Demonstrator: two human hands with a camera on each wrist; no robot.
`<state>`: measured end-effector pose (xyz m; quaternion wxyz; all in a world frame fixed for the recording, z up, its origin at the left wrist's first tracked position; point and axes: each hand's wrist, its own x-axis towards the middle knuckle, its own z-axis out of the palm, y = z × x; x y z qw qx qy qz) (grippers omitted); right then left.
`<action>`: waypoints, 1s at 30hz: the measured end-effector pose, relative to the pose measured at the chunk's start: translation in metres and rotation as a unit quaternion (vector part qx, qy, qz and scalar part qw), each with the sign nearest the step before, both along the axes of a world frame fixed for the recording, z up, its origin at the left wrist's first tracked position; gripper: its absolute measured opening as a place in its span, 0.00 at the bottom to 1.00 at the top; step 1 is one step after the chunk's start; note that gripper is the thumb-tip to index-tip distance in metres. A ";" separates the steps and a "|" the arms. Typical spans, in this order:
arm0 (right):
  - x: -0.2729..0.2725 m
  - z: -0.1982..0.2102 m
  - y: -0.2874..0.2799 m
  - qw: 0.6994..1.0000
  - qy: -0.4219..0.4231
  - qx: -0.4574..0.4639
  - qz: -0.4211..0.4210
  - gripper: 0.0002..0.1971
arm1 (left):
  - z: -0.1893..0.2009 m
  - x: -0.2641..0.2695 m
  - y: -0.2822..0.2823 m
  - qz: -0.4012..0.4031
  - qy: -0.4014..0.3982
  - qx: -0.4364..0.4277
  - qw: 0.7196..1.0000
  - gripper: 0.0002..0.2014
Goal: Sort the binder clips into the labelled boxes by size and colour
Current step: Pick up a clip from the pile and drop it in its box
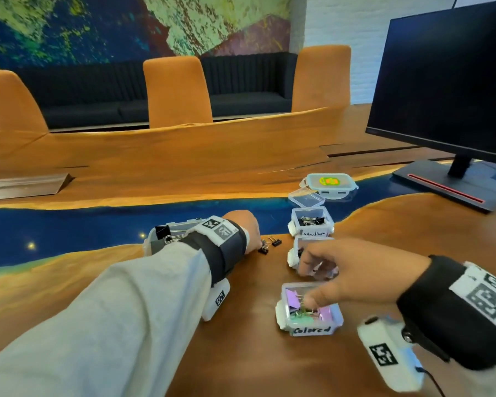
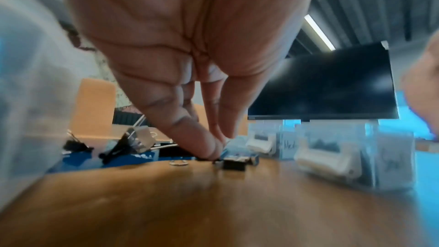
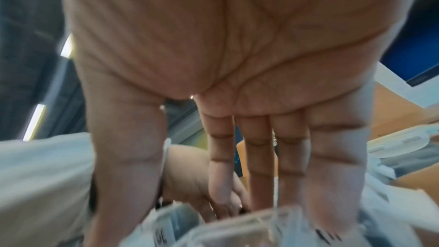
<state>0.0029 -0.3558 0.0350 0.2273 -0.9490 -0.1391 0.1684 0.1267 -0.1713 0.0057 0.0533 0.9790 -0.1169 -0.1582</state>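
Wooden table (image 1: 241, 353): Colored box (image 1: 309, 310) holds pastel clips (image 1: 324, 312).

The head view looks forward and down from above onto the bench (image 1: 241, 353), taking in both forearms. The left wrist view sits low, close under the left hand (image 2: 190, 53), facing far and right toward the monitor (image 2: 320, 85). The right wrist view looks along the right hand (image 3: 225, 63), very close and blurred. The monitor appears in head and left wrist views.

Glossy wood table (image 1: 241, 368), clear-plastic boxes (image 1: 312, 325)
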 end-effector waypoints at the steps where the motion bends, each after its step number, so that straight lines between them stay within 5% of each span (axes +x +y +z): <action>1: 0.000 0.003 -0.001 0.999 0.001 0.039 -0.004 0.20 | -0.002 0.000 -0.001 0.002 -0.003 0.013 1.000 0.13; 10: 0.010 -0.003 -0.001 0.977 0.014 0.197 -0.084 0.05 | 0.003 -0.011 0.001 -0.025 0.040 -0.030 0.998 0.15; 15: -0.002 -0.008 -0.007 0.981 0.007 0.183 -0.069 0.11 | 0.006 -0.019 0.012 -0.013 0.031 -0.039 0.999 0.09; 20: -0.016 -0.003 -0.026 0.991 -0.013 0.119 -0.065 0.17 | 0.014 -0.039 0.034 0.003 -0.006 -0.166 0.986 0.02; 26: -0.014 -0.010 -0.008 0.999 0.039 0.006 -0.019 0.17 | 0.003 -0.066 0.062 0.065 0.057 -0.447 0.890 0.04; 30: 0.002 -0.014 0.012 0.999 0.044 0.011 0.005 0.14 | -0.008 -0.072 0.070 0.116 0.168 -0.616 0.761 0.11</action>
